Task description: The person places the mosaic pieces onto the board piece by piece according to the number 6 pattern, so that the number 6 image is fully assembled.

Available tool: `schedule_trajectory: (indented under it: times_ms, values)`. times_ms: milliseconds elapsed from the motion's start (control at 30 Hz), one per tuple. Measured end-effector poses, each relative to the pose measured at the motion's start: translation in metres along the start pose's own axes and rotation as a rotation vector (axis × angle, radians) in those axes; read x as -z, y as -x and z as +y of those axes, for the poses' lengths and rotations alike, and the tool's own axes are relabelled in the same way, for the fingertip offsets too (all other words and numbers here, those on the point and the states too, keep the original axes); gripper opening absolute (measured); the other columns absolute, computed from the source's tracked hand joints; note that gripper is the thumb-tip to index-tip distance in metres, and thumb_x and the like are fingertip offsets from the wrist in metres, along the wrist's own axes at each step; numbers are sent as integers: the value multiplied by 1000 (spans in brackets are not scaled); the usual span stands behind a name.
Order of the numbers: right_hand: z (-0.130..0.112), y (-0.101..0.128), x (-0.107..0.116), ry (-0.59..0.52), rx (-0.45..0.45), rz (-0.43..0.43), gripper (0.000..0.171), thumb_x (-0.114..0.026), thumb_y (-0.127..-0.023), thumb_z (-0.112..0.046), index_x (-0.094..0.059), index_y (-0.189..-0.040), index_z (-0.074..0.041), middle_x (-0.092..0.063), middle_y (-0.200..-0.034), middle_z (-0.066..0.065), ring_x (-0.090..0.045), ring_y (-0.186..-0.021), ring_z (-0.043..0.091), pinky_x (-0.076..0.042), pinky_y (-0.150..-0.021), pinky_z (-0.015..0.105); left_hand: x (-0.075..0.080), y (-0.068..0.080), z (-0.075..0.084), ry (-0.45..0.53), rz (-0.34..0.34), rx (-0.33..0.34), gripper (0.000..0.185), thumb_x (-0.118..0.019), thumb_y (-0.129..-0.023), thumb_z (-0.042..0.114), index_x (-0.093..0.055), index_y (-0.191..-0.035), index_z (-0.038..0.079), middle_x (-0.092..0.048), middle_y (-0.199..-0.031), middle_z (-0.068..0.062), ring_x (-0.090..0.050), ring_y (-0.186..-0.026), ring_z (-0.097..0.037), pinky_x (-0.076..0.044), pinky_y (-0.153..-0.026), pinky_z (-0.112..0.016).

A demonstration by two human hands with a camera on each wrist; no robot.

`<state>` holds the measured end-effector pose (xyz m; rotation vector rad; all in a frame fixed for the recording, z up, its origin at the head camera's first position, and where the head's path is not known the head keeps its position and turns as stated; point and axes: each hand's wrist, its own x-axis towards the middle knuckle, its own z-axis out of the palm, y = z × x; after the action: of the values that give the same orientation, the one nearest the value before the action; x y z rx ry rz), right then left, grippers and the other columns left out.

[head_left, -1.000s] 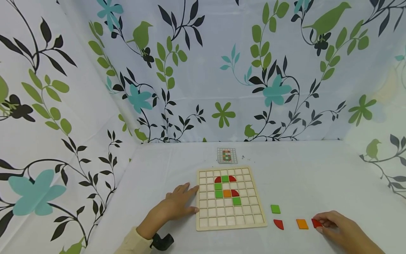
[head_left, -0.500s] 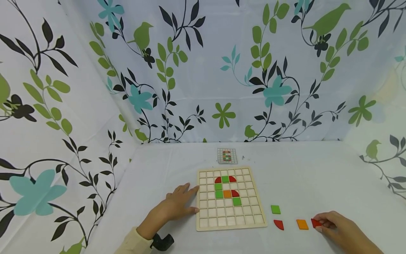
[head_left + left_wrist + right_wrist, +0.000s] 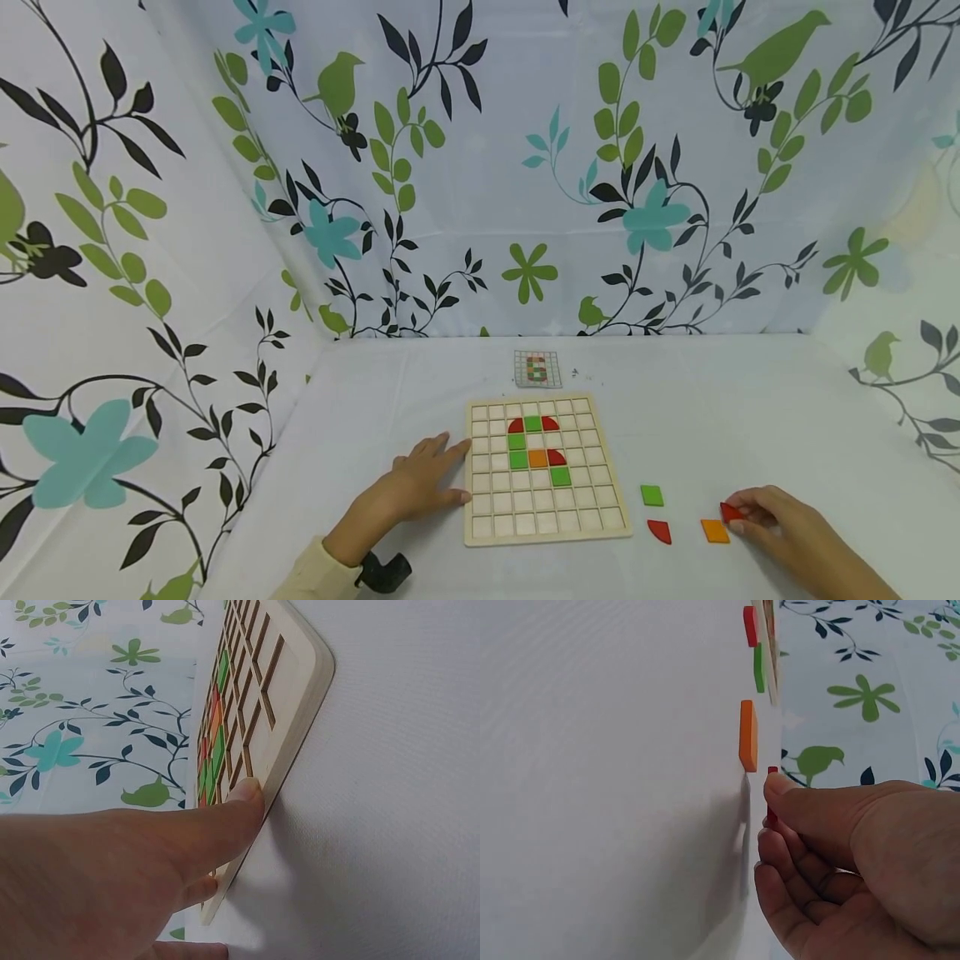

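Note:
A square wooden grid board (image 3: 480,504) lies on the white table, with green, red and orange pieces set in several of its cells. My left hand (image 3: 423,483) rests at the board's left edge; in the left wrist view its thumb (image 3: 244,799) touches the rim. Between thumb and fingers, my right hand (image 3: 780,525) pinches a red quarter-circle tile (image 3: 729,512), which the right wrist view shows edge-on, raised off the table. Just left of that hand lies an orange square tile (image 3: 715,531). Farther left are a green square tile (image 3: 652,495) and another red quarter-circle tile (image 3: 660,531).
Behind the board lies a small card (image 3: 537,368) printed with a grid and a coloured pattern. A patterned curtain (image 3: 465,167) with leaves and birds hangs at the back and sides. A black band with a dark object (image 3: 384,572) sits at my left wrist.
My right hand has lifted the red quarter-circle tile and moved it left and slightly away from me, close to the orange tile. My left hand and the board have stayed in place.

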<state>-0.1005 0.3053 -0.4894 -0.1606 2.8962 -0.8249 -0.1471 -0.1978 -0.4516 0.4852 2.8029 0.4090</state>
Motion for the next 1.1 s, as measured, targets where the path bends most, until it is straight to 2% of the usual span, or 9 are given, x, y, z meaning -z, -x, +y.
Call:
schedule_trajectory:
  times_ms: [100,200,333,500,767,900,1033,1100]
  values:
    - [-7,-4,0,2,71,19,33,-79,-86,-25,-68,-112,-7,-64,-102,-5,-57,-87,12,-54,-77,24,0,2,0,-1,1,2,76,-68,-92,51,-40,-155,17,-33,-156,-20,-29,-143,-41,-30,-101,-72]
    - [-17,-7,0,-8,132,41,30,-79,-87,-27,-69,-110,-11,-63,-100,-8,-57,-85,7,-53,-76,21,2,2,1,-4,-4,8,76,-68,-92,50,-40,-155,17,-33,-156,-20,-29,-143,-41,-30,-101,-72]
    - [-34,-13,-1,-52,164,19,28,-78,-88,-27,-69,-111,-13,-63,-101,-10,-58,-89,8,-54,-78,22,3,2,2,-13,-10,10,76,-68,-93,49,-39,-155,17,-32,-157,-20,-28,-143,-41,-30,-101,-72]
    - [-55,-21,0,-81,181,-28,26,-76,-90,-17,-67,-113,-11,-62,-104,-7,-59,-93,13,-55,-81,27,4,2,2,-30,1,-7,76,-67,-93,48,-38,-156,16,-31,-157,-21,-28,-143,-42,-28,-102,-72]
    - [-84,-32,-8,-68,303,-5,23,-76,-90,-11,-66,-111,-14,-61,-102,-11,-60,-94,10,-54,-84,29,3,2,3,-40,-2,-15,76,-68,-92,48,-39,-155,17,-33,-157,-20,-29,-143,-41,-31,-101,-71]
    - [-101,-36,-17,-106,269,-25,22,-76,-89,-10,-67,-109,-14,-62,-100,-11,-60,-95,12,-55,-84,31,3,1,3,-34,-5,-9,76,-69,-92,48,-40,-155,17,-32,-157,-20,-29,-143,-41,-31,-101,-71]
    - [-119,-39,-24,-88,224,-30,23,-77,-90,-14,-68,-111,-15,-61,-101,-10,-58,-96,11,-54,-86,31,2,1,3,-29,-8,-1,76,-69,-92,49,-39,-155,18,-32,-157,-20,-28,-143,-41,-30,-102,-72]
    - [-126,-40,-28,-72,236,-25,23,-76,-90,-13,-68,-112,-15,-60,-103,-9,-57,-96,11,-54,-87,32,2,1,3,-27,-5,6,76,-68,-92,49,-39,-155,18,-31,-158,-19,-28,-144,-40,-29,-102,-72]
